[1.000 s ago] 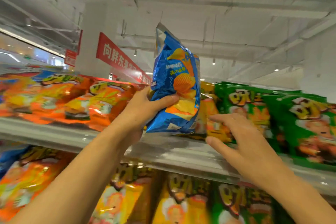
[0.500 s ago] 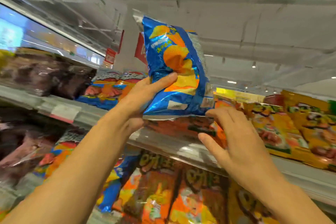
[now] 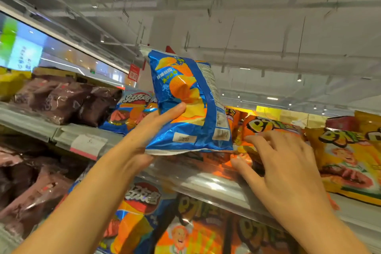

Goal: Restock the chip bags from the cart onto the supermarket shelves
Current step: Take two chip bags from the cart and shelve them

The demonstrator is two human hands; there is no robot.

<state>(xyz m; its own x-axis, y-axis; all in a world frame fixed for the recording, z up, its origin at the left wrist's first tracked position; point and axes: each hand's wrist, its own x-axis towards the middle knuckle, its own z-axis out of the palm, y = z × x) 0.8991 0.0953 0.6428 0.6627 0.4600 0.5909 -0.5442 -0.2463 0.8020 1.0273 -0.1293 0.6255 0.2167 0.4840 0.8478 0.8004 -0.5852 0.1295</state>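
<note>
Head view, left hand (image 3: 148, 130) gripping blue chip bag (image 3: 185, 105) (upright, top leaning left)

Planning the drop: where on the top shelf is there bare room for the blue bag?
Only gap: behind the blue chip bag, between the blue-and-red bags and the orange bag the right hand touches. Brown bags leftward and yellow bags rightward are crowded.

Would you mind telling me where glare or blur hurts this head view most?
Head view: glare streaks the clear shelf rail; the brown bags at left smear with motion blur; the blue chip bag in the left hand stays fairly sharp.
</note>
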